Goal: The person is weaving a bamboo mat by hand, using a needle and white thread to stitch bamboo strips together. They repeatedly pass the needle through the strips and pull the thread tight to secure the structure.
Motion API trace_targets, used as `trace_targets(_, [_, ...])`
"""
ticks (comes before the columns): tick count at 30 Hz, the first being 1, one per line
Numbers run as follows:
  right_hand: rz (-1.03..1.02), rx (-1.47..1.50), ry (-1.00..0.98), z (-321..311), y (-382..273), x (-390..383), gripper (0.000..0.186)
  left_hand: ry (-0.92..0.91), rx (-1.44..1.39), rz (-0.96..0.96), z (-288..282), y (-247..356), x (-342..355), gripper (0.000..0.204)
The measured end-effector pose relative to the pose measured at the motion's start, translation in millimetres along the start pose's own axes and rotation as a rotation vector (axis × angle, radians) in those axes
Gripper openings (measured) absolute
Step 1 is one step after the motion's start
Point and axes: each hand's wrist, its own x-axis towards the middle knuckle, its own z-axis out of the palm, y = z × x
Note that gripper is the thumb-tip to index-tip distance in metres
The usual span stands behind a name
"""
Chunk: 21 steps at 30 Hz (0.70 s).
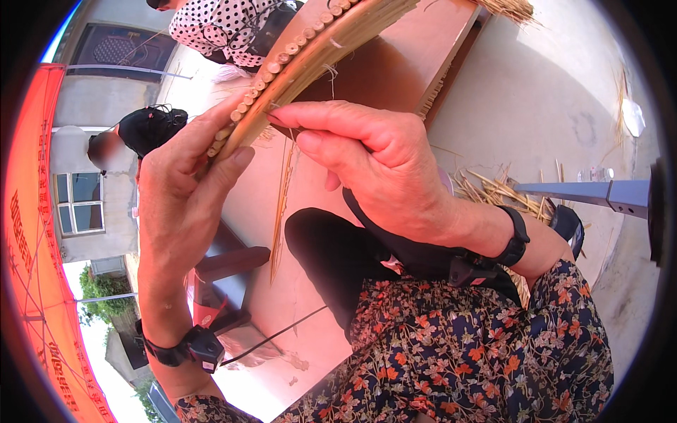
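Observation:
A curved row of straw-coloured stalks (pixel 317 63), bound side by side like a reed mat, slants up to the far edge of the view, its round cut ends showing. My left hand (pixel 185 173) grips the near end, thumb on one side and fingers behind. Close against the stalks, my right hand (pixel 388 158) has thumb and forefinger pinched on a thin thread (pixel 292 134). Something dark and slim shows by those fingertips, too small to name. Another loose thread end (pixel 331 73) sticks out from the bound stalks higher up.
Beyond the stalks is a brown tabletop (pixel 384 70). Loose straw (pixel 493 194) lies on the floor at right, beside a grey metal bar (pixel 578 192). A person in a dotted top (pixel 215 28) and another in black (pixel 151 128) are at far left, near a red canopy (pixel 32 211).

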Motion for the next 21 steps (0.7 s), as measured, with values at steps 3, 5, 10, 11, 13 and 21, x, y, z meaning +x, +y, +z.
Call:
trace_targets(3, [0.055, 0.001, -0.021, 0, -4, -2, 0.027, 0.018, 0.035, 0.016, 2, 2, -3, 0.048])
trace_targets(5, [0.103, 0.009, -0.032, -2, -11, -9, 0.026, 0.033, 0.133, 0.079, 9, 1, -8, 0.049])
trace_targets(10, [0.367, 0.089, -0.002, -11, -24, -40, 0.024, 0.161, 0.209, 0.202, 56, -7, -29, 0.047])
trace_targets(11, [0.415, 0.148, 0.069, -9, -24, -48, 0.022, 0.157, 0.225, 0.176, 66, -6, -37, 0.051])
trace_targets(13, [0.434, 0.187, 0.11, -12, -16, -64, 0.022, 0.183, 0.237, 0.17, 87, -9, -47, 0.055])
trace_targets(21, [0.548, 0.248, 0.072, -50, 6, -110, 0.021, 0.277, 0.309, 0.216, 142, -18, -64, 0.049])
